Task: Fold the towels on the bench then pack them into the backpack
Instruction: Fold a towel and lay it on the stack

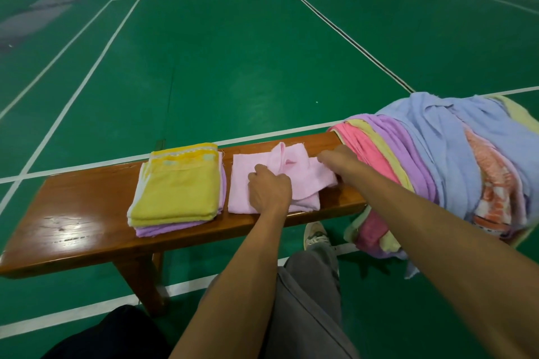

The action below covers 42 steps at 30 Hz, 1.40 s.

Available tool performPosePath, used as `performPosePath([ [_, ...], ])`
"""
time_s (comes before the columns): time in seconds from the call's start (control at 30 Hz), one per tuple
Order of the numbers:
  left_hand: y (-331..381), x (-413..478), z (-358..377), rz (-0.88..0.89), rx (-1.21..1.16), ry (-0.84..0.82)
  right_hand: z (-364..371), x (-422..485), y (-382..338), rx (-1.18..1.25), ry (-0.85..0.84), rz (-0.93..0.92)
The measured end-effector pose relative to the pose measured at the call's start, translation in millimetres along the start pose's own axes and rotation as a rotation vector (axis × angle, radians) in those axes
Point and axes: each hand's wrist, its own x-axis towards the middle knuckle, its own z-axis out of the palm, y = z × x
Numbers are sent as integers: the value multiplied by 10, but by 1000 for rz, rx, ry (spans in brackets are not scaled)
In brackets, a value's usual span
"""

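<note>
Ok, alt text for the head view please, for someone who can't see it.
Both hands, left hand and right hand, fold a pale pink towel on a wooden bench. A folded yellow and purple stack lies to its left, an unfolded towel heap to its right.

**Layout on and around the bench**

A stack of folded towels [178,188] is set on the bench [73,230], left of centre. Just to its right, a half-folded towel [280,181] is spread on the bench, with the left hand [269,188] laid on it and the right hand [339,159] placed at its right edge. A heap of unfolded towels [443,166] is piled over the bench's right end. A shoe [316,234] is seen beneath the bench.
</note>
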Motion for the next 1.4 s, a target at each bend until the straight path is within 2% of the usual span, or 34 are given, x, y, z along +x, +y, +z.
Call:
performPosePath([
  [0.1,-70,63,-35,-92,-79,28,-4,20,-96,140,-17,-88],
  [0.23,-94,101,-137,-168,-176,145,119,-36,-265,391,-131,-52],
  [0.33,-70,54,-161,-129,-145,192,265,-74,-351,389,-148,-97],
  [0.57,-78,80,-5,30,84,68,488,-27,-388,455,-151,-150],
  [0.67,-73,138,-17,-38,38,121,461,3,-362,641,-201,-141],
  [0.73,-68,174,-61,-126,-42,172,442,7,-322,654,-197,-143],
  [0.8,-75,207,-96,-168,-85,212,436,4,-274,579,-168,-158],
  [0.9,-68,234,-106,-209,-125,256,433,5,-159,343,-106,-234],
  [1.03,-53,225,-66,-182,-133,203,460,40,25,-95,-27,-566],
  [1.13,-74,216,-57,-144,-111,157,543,49,93,-291,10,-716],
  [1.23,-82,201,-74,-99,-126,175,636,81,101,-456,71,-775],
  [1.33,-100,198,-75,-45,-88,153,684,107,101,-662,38,-797],
  [1.4,-133,216,-38,3,6,109,686,133,88,-691,21,-789],
])
